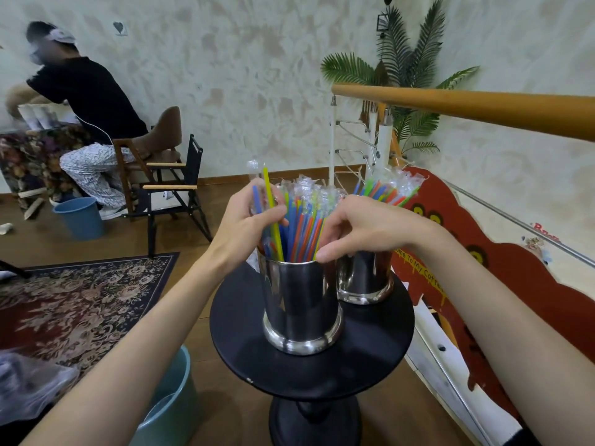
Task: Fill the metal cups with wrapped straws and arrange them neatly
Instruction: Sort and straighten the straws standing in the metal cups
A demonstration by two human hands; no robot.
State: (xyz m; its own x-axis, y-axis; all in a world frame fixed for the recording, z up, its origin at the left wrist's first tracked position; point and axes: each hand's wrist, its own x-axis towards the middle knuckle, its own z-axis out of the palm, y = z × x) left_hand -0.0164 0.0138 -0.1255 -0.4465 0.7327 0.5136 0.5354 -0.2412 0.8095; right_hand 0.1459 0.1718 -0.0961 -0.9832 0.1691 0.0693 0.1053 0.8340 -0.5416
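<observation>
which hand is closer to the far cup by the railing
Right. The right hand is curled over the straws of the near cup, just in front of the far cup. The left hand grips straws on the near cup's other side, farther away.

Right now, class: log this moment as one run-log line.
left hand: grips yellow straw | right hand: fingers among straws | near cup: full | far cup: full | table: holds both cups

Mottled cream wall [241, 75]; wood floor [180, 239]; patterned rug [80, 300]; potted palm [409, 69]
</observation>
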